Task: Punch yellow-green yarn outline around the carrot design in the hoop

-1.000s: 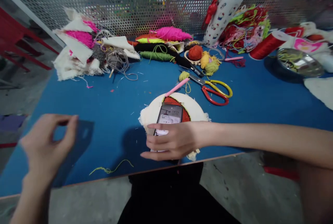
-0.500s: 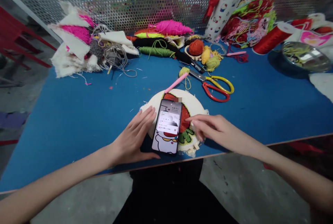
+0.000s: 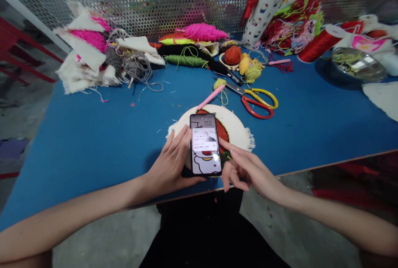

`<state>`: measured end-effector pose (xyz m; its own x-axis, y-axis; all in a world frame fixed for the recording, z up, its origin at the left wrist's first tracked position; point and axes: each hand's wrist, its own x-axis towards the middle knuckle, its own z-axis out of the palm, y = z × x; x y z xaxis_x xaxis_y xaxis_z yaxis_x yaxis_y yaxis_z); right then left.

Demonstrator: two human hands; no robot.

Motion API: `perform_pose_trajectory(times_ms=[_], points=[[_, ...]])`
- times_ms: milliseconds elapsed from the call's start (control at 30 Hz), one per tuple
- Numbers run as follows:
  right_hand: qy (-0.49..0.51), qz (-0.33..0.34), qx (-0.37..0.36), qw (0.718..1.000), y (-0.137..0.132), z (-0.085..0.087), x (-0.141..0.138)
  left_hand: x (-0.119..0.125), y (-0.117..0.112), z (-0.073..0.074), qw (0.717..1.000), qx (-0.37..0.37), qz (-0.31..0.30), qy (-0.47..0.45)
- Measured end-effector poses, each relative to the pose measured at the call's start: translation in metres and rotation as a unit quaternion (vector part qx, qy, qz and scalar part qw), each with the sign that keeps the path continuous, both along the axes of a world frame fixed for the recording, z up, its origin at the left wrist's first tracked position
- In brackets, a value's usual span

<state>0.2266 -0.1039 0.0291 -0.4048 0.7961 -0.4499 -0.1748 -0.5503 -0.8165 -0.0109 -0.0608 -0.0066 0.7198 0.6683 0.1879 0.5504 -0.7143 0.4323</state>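
Head view: phone (image 3: 205, 145) in left hand (image 3: 169, 164), right hand (image 3: 245, 168) just beside it.

My left hand (image 3: 169, 166) has come in from the hoop's left to grip the phone (image 3: 205, 145), now raised over the embroidery hoop (image 3: 239, 129); my right hand (image 3: 245, 168) has let go and touches its right edge.

Blue table (image 3: 93, 135): cloth-covered embroidery hoop (image 3: 241, 129) at the near edge, pink tool (image 3: 211, 96) and red-and-yellow scissors (image 3: 256, 101) just behind it, fabric scraps (image 3: 85, 58) heaped far left, yarn skeins (image 3: 192, 46) along the back, red thread spool (image 3: 320, 45) and steel bowl (image 3: 357, 68) far right.
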Motion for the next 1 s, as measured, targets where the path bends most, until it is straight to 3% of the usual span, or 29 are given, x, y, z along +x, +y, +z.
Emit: perform_pose_trajectory(times_ms=[133, 333, 533, 667, 833, 933, 1000], points=[[0.001, 0.009, 0.000, 1.000, 0.002, 0.001, 0.002, 0.000, 0.001, 0.000, 1.000, -0.011, -0.004, -0.018], [0.009, -0.088, -0.036, 0.995, 0.008, 0.006, 0.002, -0.002, 0.000, 0.000, 0.997, -0.047, 0.005, -0.059], [-0.083, 0.082, 0.064, 0.991, 0.021, 0.019, -0.010, -0.010, -0.006, 0.000, 0.991, -0.078, 0.011, -0.106], [-0.123, 0.151, 0.095, 0.976, 0.050, 0.028, -0.027, -0.025, -0.003, 0.003, 0.989, -0.041, 0.068, -0.126], [-0.159, 0.279, 0.150, 0.935, 0.107, 0.031, -0.065, -0.068, 0.014, 0.006, 0.985, 0.013, 0.139, -0.104], [-0.217, 0.337, 0.174, 0.900, 0.136, 0.031, -0.092, -0.100, 0.025, 0.003, 0.981, -0.045, 0.170, -0.083], [-0.206, 0.340, 0.168, 0.902, 0.150, 0.030, -0.107, -0.117, 0.033, -0.001, 0.981, -0.059, 0.174, -0.069]])
